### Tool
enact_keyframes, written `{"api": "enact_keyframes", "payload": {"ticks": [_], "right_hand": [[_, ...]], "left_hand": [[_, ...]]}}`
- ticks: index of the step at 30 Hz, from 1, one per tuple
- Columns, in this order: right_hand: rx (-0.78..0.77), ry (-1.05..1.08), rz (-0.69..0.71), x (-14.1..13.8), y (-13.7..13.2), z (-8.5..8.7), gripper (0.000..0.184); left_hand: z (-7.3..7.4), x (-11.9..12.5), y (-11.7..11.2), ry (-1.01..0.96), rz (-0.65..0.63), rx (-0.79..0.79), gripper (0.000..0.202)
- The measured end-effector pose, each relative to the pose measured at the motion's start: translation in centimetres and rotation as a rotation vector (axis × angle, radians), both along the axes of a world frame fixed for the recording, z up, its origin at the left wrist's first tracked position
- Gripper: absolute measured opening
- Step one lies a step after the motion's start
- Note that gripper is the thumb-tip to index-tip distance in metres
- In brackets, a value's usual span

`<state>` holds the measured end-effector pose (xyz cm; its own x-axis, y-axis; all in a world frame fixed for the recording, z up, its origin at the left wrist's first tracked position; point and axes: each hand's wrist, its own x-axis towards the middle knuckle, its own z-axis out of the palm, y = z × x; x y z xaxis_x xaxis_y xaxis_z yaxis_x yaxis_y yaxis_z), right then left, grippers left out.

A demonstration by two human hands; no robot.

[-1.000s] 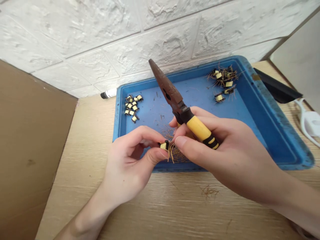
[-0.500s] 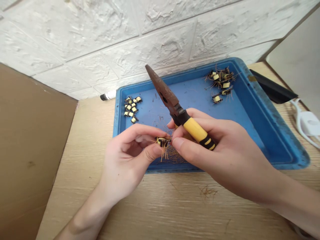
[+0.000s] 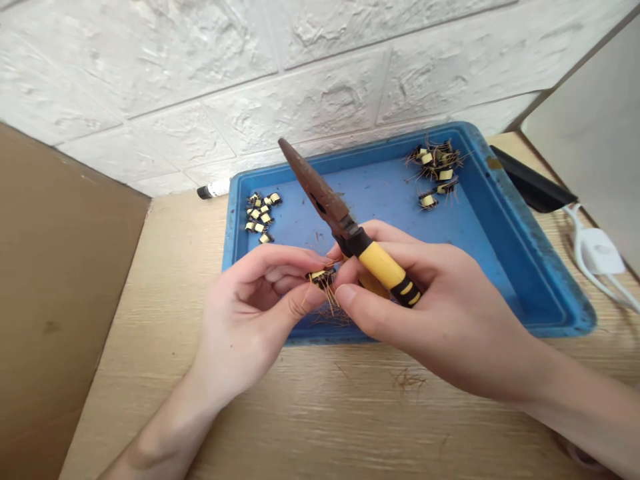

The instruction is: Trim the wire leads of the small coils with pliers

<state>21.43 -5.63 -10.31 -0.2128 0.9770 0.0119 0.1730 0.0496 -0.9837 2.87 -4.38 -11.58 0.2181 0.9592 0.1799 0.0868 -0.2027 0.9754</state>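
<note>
Between the thumb and fingers of my left hand (image 3: 255, 307) is a small transformer (image 3: 321, 276), black and yellow with long copper wire ends sticking out. My right hand (image 3: 425, 300) holds long-nose pliers (image 3: 383, 263) with yellow and black handles; their rusty jaws point up and to the left, away from the transformer. The thumb and fingertips of that same hand reach the transformer's right side by its wires. Below both hands lies the near part of a blue tray (image 3: 543, 293), where cut wire bits (image 3: 333, 315) are piled.
Several trimmed transformers (image 3: 259, 215) lie at the tray's left; several with long wires (image 3: 435, 167) cluster at its far right. A marker (image 3: 214, 189) lies behind the tray's left corner. To the right are a black object (image 3: 533, 180) and a white corded switch (image 3: 600, 250). Wire scraps (image 3: 407, 381) lie in front.
The transformer has turned a little in my fingers, and its wires now slant down to the right. Both hands and the pliers shifted slightly left as the view moved.
</note>
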Motion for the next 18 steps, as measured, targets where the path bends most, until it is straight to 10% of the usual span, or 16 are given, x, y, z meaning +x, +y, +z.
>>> {"api": "enact_keyframes", "payload": {"ticks": [18], "right_hand": [[0.011, -0.01, 0.055, 0.07, 0.1, -0.19, 0.017]], "left_hand": [[-0.28, -0.42, -0.69, 0.18, 0.006, 0.193, 0.026]]}}
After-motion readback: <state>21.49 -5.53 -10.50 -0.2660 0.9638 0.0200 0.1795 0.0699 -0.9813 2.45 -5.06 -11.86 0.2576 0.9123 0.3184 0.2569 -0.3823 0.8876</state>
